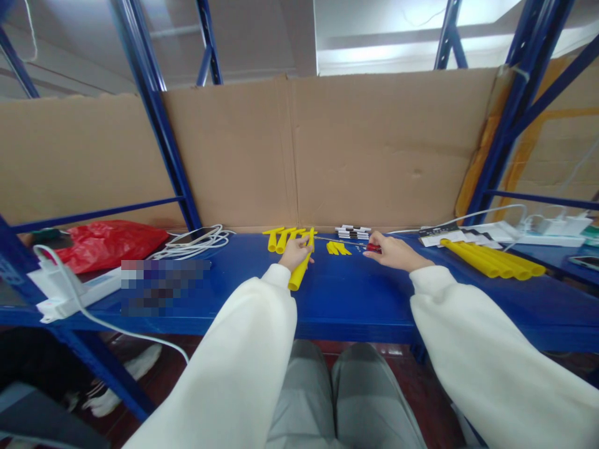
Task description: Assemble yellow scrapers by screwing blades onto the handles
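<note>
My left hand [296,252] is closed around a yellow tube-shaped piece [299,274], whose wide open end points toward me. My right hand [387,249] grips the red handle of a screwdriver [373,247]; its thin shaft reaches left to the upper part of the held piece. Several similar yellow pieces [277,240] stand in a row just left of and behind my left hand. Between the hands lie small yellow parts [337,248], with a stack of black-and-white pieces [352,232] behind them. Tiny bits near the screwdriver are too small to name.
On the blue table [355,312], several long yellow tubes [496,260] lie at the right near power strips [538,236]. At the left are a red plastic bag [112,244], coiled white cables [196,243] and a power strip [88,293]. Cardboard [374,149] backs the table.
</note>
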The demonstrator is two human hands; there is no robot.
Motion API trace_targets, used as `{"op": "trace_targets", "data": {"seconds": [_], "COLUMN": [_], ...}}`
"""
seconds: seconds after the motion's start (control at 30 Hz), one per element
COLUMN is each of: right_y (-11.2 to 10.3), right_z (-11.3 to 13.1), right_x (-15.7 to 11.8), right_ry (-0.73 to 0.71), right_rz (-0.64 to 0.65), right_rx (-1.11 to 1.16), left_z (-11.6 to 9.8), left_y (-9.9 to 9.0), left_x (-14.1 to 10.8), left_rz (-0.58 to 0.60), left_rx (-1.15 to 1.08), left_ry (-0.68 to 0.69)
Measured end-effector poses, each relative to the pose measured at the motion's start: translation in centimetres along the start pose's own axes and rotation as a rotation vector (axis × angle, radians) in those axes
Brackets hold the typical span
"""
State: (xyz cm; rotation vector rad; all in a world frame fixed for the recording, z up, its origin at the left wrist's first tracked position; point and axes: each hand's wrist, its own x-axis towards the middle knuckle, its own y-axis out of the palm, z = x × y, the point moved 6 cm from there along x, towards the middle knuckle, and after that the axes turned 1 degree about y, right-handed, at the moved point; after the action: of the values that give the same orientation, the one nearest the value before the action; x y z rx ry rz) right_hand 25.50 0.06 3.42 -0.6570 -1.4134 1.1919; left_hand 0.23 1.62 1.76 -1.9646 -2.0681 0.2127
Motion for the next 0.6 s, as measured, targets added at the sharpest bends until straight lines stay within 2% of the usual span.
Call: {"op": "trace_targets", "data": {"seconds": [0.13,0.23,0.4,0.6], "right_y": [-0.42,-0.66,-0.07,0.25], "right_z": [-0.06,0.04,0.36,0.09], "right_x": [-0.02,0.0,0.0,0.19], "right_ry": [0.024,-0.012,-0.064,-0.058], "right_rz": [-0.033,-0.066,-0.025,-0.039], "right_rx": [-0.04,-0.049,-0.064,-0.089], "left_z": [0.16,0.28,0.44,0.18], "left_y": [0.11,0.09,0.04,0.06], "left_x": [0.23,0.37,0.55,0.3], "left_rz": [0.017,0.012,0.005,-0.003], "left_rx": [0.006,0.011,0.034,0.078], "left_ry": [0.004,0.001,-0.001,0.006]}}
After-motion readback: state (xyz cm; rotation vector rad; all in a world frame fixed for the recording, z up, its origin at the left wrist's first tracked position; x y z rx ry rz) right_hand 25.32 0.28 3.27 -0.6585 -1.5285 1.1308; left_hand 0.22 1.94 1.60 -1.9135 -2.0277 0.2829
